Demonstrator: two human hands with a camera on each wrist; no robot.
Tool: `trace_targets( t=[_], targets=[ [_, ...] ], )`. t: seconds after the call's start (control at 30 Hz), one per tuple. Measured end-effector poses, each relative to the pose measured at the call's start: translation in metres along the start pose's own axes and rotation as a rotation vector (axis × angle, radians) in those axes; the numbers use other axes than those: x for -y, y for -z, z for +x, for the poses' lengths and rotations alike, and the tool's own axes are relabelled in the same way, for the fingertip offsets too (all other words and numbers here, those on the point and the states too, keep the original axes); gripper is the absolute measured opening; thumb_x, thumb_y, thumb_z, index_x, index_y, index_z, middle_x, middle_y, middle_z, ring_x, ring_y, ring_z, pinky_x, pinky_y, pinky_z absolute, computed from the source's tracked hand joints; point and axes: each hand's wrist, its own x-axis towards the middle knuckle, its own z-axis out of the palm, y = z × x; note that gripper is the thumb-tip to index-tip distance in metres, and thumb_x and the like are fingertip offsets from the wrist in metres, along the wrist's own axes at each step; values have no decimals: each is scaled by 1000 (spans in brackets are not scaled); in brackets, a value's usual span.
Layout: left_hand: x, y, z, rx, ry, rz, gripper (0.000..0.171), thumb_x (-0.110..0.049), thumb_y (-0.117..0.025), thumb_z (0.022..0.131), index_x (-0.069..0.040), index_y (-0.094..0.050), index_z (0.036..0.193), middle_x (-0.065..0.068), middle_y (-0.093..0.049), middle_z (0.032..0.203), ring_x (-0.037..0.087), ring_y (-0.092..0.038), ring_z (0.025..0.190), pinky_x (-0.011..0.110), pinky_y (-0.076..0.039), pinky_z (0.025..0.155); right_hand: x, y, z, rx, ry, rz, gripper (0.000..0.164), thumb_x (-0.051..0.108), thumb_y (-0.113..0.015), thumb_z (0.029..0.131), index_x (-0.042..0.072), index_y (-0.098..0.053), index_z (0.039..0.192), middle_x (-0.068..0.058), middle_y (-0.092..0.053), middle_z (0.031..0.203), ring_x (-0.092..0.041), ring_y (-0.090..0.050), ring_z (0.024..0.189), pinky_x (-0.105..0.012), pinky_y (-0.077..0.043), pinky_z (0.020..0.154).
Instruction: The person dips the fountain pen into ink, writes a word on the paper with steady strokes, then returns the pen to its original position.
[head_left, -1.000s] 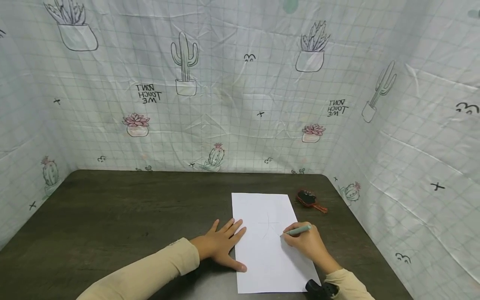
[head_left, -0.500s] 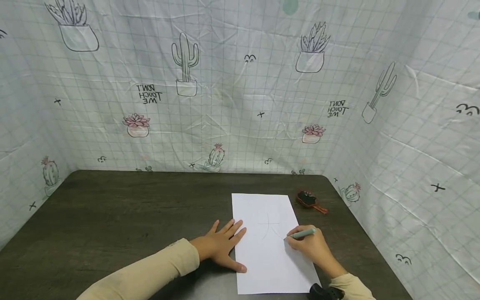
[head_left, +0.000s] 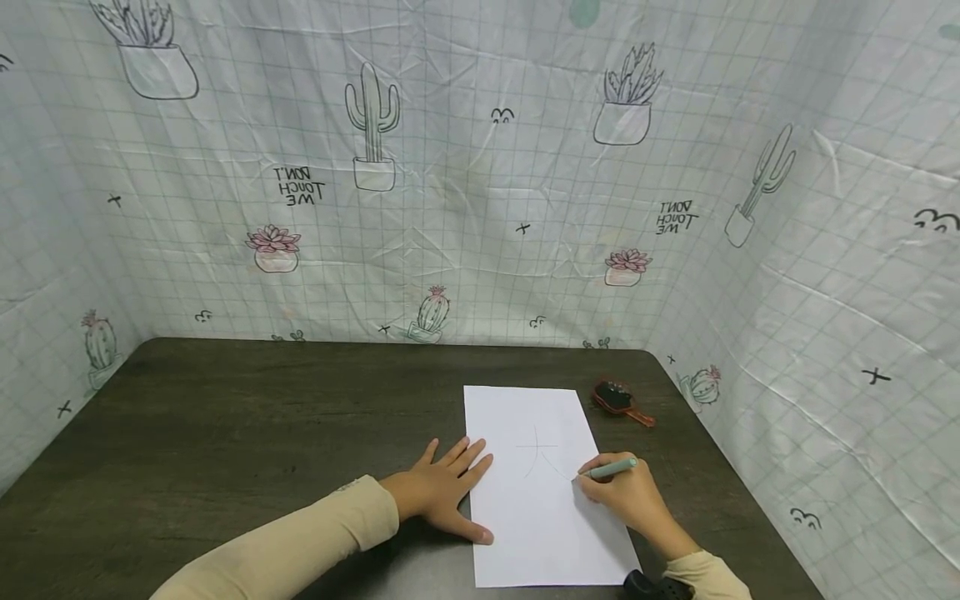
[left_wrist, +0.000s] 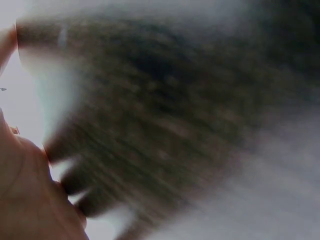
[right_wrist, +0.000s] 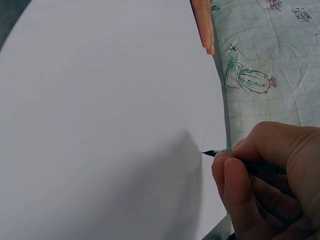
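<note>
A white sheet of paper [head_left: 525, 525] lies on the dark table, with thin crossed and curved pen lines [head_left: 537, 447] on its upper middle. My left hand [head_left: 444, 492] rests with fingers spread on the sheet's left edge. My right hand [head_left: 618, 492] pinches a pale green pen [head_left: 611, 469] between thumb and fingers near the sheet's right side. In the right wrist view the pen's dark tip [right_wrist: 209, 153] meets the paper at the end of a thin line. The left wrist view is blurred and shows part of the left palm [left_wrist: 30, 185].
A reddish-brown hairbrush [head_left: 618, 398] with dark bristles lies to the right of the paper's far corner. The dark wooden table [head_left: 262, 417] stretches away to the left. A curtain [head_left: 465, 183] printed with cacti hangs behind and at both sides.
My right hand with the pen has moved a little right and toward me, and the slanting line on the right has grown longer. The left hand has stayed in place.
</note>
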Motion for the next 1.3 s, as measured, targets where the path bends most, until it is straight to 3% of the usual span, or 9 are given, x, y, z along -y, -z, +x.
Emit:
trace_targets(
  t=[0.43, 0.67, 0.93, 1.3],
  targets=[
    [4, -3, 3, -8, 0, -7, 108, -87, -45, 73, -28, -7, 156, -5, 8, 162, 18, 8, 148, 59, 3, 113, 0, 0, 4, 11, 4, -1, 4, 10, -72, 80, 6, -73, 80, 4, -62, 56, -9, -57, 51, -23, -42, 47],
    [-1, 5, -1, 13, -4, -7, 106, -84, -46, 75, -28, -6, 156, -4, 7, 162, 18, 6, 148, 59, 2, 114, -3, 6, 10, 41, 78, 19, 3, 9, -70, 84, 8, -73, 83, 3, -62, 59, -9, -57, 52, -24, -43, 47],
    [6, -6, 8, -18, -21, -6, 109, -88, -44, 72, -29, -6, 156, -5, 8, 162, 18, 8, 148, 60, 4, 113, -16, 10, 29, -145, 212, 103, 9, 8, -74, 84, 4, -72, 92, -3, -70, 70, -7, -64, 56, -23, -52, 52],
    [6, -8, 6, -26, -13, -31, 109, -87, -45, 71, -30, -6, 155, -6, 8, 162, 18, 9, 148, 60, 5, 113, -36, 20, 52, -265, 185, 227, 14, 7, -68, 89, -2, -67, 99, -19, -71, 80, -17, -69, 61, -25, -55, 54]
  ],
)
